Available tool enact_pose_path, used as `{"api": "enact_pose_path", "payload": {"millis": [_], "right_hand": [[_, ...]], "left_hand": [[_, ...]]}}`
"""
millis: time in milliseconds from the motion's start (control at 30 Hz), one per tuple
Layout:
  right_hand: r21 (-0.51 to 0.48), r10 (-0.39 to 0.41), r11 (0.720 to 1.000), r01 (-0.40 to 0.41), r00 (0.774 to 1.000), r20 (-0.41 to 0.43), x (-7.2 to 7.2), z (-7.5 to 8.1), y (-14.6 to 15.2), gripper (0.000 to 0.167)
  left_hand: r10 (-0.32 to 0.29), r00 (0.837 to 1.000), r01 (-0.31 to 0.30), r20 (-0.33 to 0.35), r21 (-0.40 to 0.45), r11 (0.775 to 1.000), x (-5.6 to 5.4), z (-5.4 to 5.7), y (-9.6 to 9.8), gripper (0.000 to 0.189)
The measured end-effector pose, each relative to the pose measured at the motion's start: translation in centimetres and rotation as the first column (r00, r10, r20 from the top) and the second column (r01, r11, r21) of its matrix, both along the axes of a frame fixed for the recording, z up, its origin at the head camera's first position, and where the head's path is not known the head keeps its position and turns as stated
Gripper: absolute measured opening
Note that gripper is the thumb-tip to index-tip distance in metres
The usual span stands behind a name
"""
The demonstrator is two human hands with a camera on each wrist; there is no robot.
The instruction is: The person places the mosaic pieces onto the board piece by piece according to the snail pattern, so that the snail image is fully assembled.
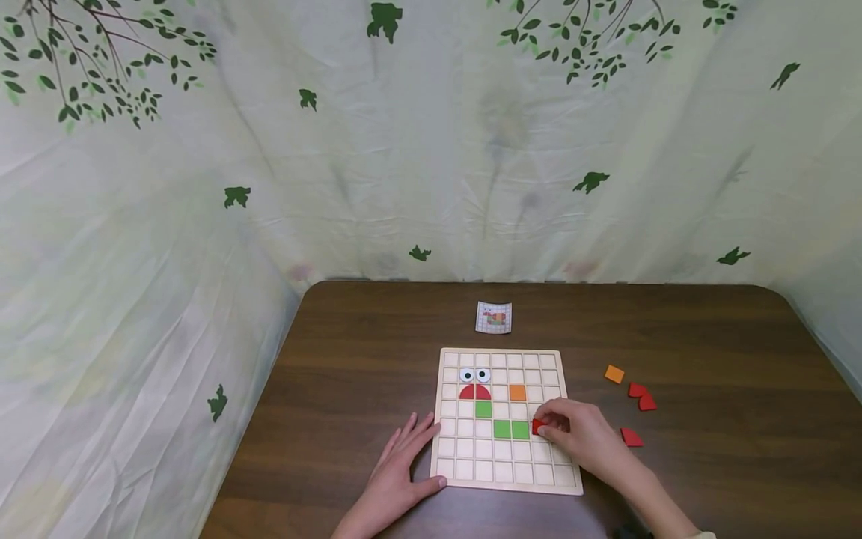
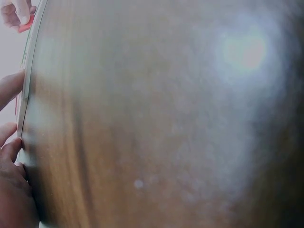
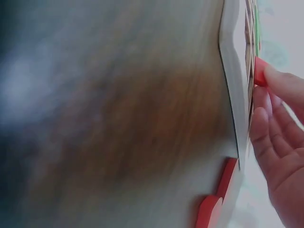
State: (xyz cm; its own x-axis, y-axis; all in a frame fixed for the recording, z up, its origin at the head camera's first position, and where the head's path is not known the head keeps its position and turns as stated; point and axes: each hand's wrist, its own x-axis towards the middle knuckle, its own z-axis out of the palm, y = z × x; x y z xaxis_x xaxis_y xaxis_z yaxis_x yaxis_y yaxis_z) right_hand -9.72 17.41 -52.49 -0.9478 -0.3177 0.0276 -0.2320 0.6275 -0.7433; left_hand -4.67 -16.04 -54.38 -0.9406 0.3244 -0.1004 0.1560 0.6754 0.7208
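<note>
My right hand (image 1: 584,433) pinches a small red piece (image 1: 536,427) between thumb and fingers over the wooden grid board (image 1: 505,487), just right of two adjoining green squares (image 1: 511,429). The right wrist view shows that red piece (image 3: 260,71) close to the board's surface; its full outline is hidden by the fingers. My left hand (image 1: 402,468) touches the board's left edge with fingers extended and thumb near the lower-left corner. Two eye tiles (image 1: 474,375) sit above two red quarter-circles (image 1: 474,391). One green square (image 1: 483,409) lies below them, and an orange square (image 1: 517,392) is to their right.
Right of the board lie a loose orange square (image 1: 614,374) and red pieces: two touching (image 1: 646,403), another (image 1: 631,437) nearer me. Behind the board is a small printed card (image 1: 494,318) with a coloured grid picture. A leaf-patterned curtain (image 1: 431,150) hangs beyond the table (image 1: 364,337).
</note>
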Motion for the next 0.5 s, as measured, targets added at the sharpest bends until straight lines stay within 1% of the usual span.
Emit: {"api": "enact_pose_path", "payload": {"millis": [200, 500], "right_hand": [[0.016, -0.02, 1.0, 0.02, 1.0, 0.003, -0.07, 0.03, -0.42, 0.022], [0.091, -0.004, 0.996, 0.006, 1.0, -0.023, 0.4, 0.19, -0.58, 0.019]], "left_hand": [[0.0, 1.0, 0.0, 0.007, -0.006, 1.0, -0.1, 0.16, 0.0, 0.076], [0.001, 1.0, 0.0, 0.01, -0.007, 1.0, -0.16, -0.11, -0.01, 0.076]]}}
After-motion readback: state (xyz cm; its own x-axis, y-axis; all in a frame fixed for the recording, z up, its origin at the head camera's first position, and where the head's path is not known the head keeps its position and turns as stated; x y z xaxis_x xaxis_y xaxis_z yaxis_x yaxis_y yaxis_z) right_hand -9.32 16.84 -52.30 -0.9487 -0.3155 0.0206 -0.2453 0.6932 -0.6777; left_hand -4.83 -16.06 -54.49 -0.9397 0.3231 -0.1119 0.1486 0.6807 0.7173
